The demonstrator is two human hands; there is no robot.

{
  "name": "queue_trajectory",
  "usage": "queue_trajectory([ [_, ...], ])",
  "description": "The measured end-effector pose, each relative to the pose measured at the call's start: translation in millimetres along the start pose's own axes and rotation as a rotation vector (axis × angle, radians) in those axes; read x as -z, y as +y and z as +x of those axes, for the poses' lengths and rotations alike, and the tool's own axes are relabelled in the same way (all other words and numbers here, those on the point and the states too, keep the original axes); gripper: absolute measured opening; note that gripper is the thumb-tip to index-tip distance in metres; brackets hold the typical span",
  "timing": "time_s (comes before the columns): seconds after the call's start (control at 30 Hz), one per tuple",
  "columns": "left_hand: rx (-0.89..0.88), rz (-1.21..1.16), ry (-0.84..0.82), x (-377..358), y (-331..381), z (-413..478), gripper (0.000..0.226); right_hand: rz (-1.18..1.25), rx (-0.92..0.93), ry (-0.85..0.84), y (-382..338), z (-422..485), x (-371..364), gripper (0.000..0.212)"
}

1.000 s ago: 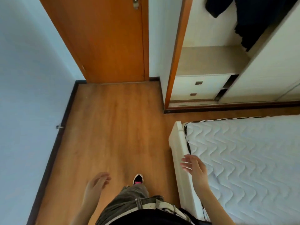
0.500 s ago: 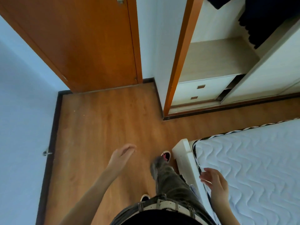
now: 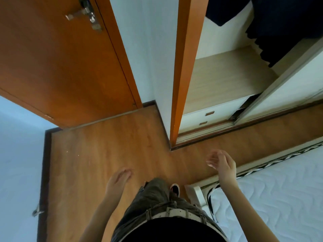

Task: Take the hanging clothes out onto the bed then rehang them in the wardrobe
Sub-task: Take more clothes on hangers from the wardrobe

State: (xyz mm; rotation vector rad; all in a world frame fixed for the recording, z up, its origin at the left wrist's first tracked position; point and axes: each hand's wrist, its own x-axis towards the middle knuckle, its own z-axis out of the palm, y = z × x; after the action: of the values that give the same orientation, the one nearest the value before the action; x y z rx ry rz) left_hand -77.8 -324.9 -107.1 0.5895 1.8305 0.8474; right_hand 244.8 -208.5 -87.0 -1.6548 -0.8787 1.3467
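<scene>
- Dark clothes (image 3: 283, 23) hang far right in the wardrobe (image 3: 227, 72).
- Left hand (image 3: 118, 179) and right hand (image 3: 222, 165): each grip wide, empty.
- Best to lift by the hangers, then lay them flat on the bed (image 3: 279, 189).

dark hanging clothes (image 3: 283, 18) cut off at top edge, left hand (image 3: 118, 179) motion-blurred

Bare arms, olive trousers (image 3: 150, 194) w/ white belt (image 3: 174, 213), blk top (image 3: 173, 231).

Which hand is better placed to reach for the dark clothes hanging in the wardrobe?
Probably the right hand: it is raised, empty, and on the side of the open wardrobe where the dark clothes hang. The left hand is lower, over the floor.
</scene>
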Motion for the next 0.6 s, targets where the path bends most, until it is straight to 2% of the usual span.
queue_trajectory([
  [0.13,0.001,0.017,-0.051,-8,36,51,0.023,0.018,0.008,0.056,-19,41,-14,0.032],
  [0.27,-0.036,0.166,-0.268,-36,79,106,0.023,0.062,-0.012,0.170,-22,58,-11,0.031],
  [0.4,-0.203,0.396,-0.515,-92,136,136,0.022,0.152,-0.065,0.333,-19,60,12,0.030],
  [0.6,-0.367,0.513,-0.726,-212,205,168,0.022,0.244,-0.096,0.540,-16,74,67,0.030],
])
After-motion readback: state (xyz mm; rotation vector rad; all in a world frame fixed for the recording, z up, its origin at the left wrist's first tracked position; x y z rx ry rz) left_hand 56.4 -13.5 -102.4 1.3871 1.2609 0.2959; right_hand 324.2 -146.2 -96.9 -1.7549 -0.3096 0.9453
